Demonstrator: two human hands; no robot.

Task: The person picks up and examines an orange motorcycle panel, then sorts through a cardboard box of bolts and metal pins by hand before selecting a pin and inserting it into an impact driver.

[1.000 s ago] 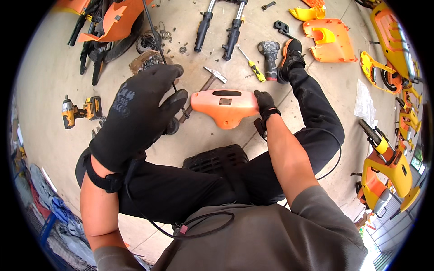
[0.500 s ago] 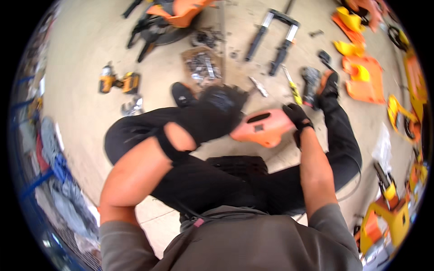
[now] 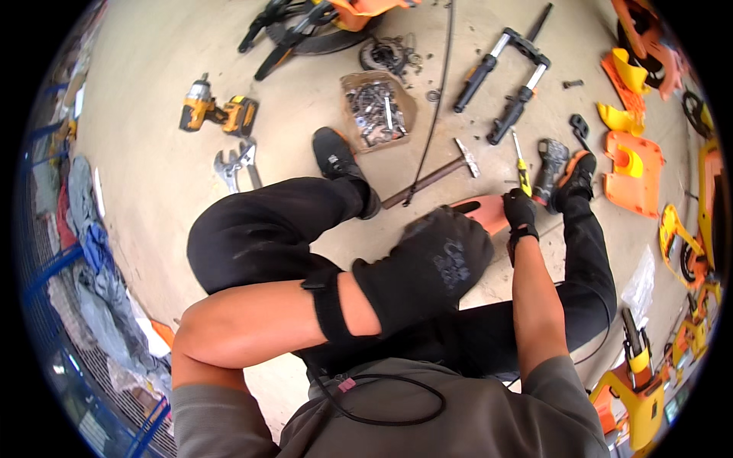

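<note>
An orange plastic cover (image 3: pixel 490 214) with a dark slot is held above the floor between my legs. My right hand (image 3: pixel 521 211), in a black glove, grips its right end. Across its left and near side lies my left hand (image 3: pixel 439 259), also gloved, the knuckles bent and the fingers curled out of sight. Whether that hand holds the cover or something small is hidden. Beyond my hands a hammer (image 3: pixel 439 177) rests on the floor, and a yellow-handled screwdriver (image 3: pixel 523 174) lies near my right hand.
A box of small metal parts (image 3: pixel 406 114) sits ahead, beside a hanging dark cable (image 3: pixel 437 99). Adjustable wrenches (image 3: pixel 243 162) and a yellow-black impact wrench (image 3: pixel 217 113) lie left. A fork (image 3: pixel 527 47), a black power tool (image 3: pixel 550 164) and orange panels (image 3: pixel 635 191) lie right.
My left hand has moved right and nearer to me, now covering much of the orange cover. The cover's right end stays in my right hand. The view has shifted, and the hammer now shows.
</note>
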